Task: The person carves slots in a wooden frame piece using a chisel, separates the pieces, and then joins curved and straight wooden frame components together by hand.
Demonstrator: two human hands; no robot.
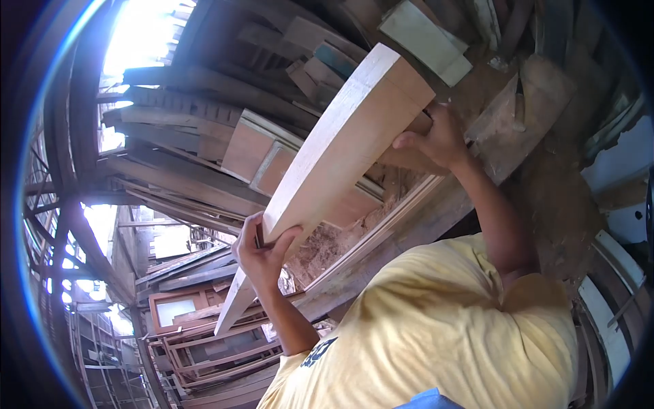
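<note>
A long, thick wooden plank [344,146] with pale, smooth faces is held up slantwise in front of my chest. My left hand [262,249] grips it toward its lower left end, thumb on the near face and fingers around the far edge. Close to the wide upper end, my right hand [439,140] is closed on the plank's lower edge, its fingers partly hidden behind the wood. The plank's narrow tail [231,307] sticks out below my left hand.
Under the plank runs a wooden bench edge [388,228] with sawdust [327,249] beside it. Stacked boards [184,146] fill the left and back. Flat panels [426,41] lie at the top, a dusty board [524,116] at right, wooden frames [218,358] lower left.
</note>
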